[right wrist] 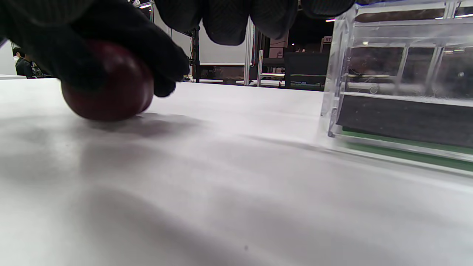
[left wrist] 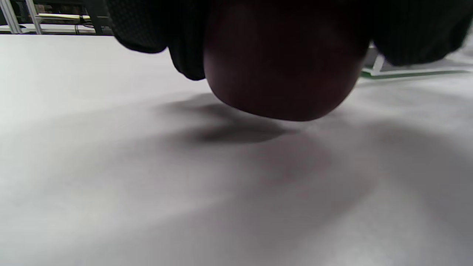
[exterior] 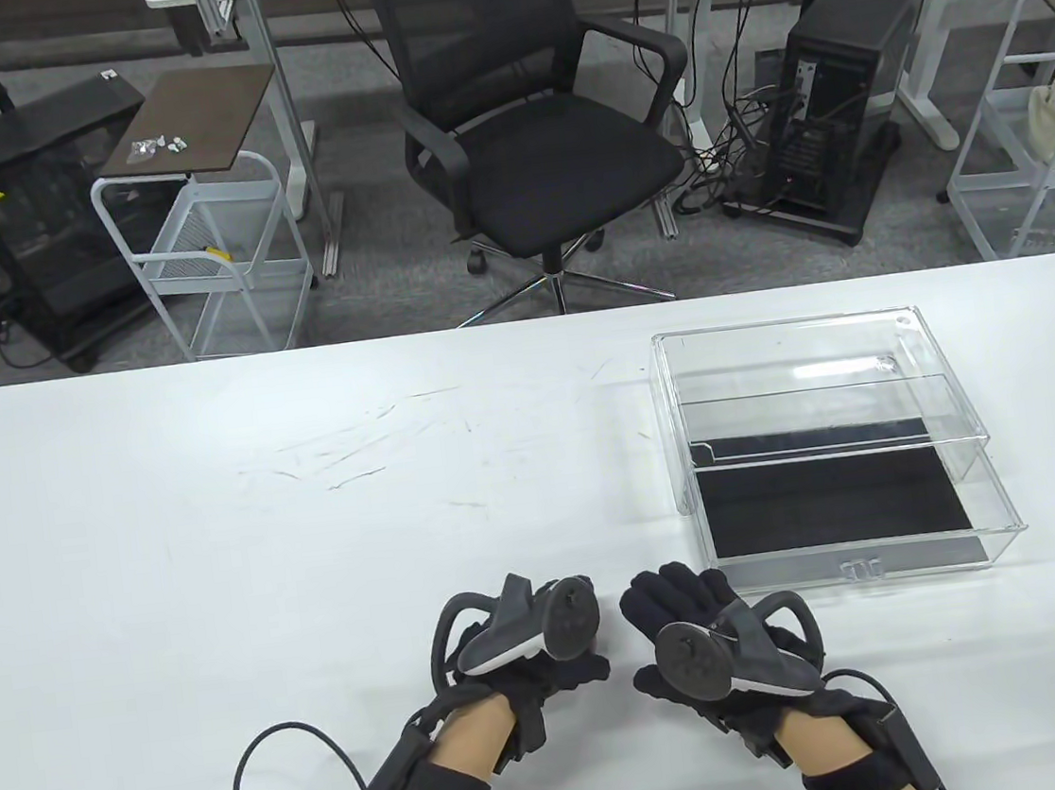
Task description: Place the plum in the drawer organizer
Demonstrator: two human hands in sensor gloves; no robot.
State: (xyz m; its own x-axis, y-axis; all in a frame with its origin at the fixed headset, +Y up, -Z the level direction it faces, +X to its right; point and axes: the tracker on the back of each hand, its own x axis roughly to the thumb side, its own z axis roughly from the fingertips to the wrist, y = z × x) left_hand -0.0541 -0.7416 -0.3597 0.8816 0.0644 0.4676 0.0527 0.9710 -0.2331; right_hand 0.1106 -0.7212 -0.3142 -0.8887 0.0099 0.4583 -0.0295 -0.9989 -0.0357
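Observation:
The dark red plum (left wrist: 284, 70) is gripped from above by my left hand (exterior: 578, 667), low on the white table. It is hidden under the hand in the table view. In the right wrist view the plum (right wrist: 114, 96) touches the table under the left hand's fingers (right wrist: 155, 55). My right hand (exterior: 679, 596) rests just right of the left hand, holding nothing, and its fingers (right wrist: 229, 22) hang in at the top of its wrist view. The clear drawer organizer (exterior: 861, 566) stands to the right with its black-lined drawer pulled out. It also shows in the right wrist view (right wrist: 399, 74).
The white table (exterior: 221, 544) ends at a far edge, with an office chair (exterior: 545, 127) and carts behind it. A black cable (exterior: 277, 785) loops from my left wrist over the table's near left. The organizer's corner (left wrist: 380, 68) shows in the left wrist view.

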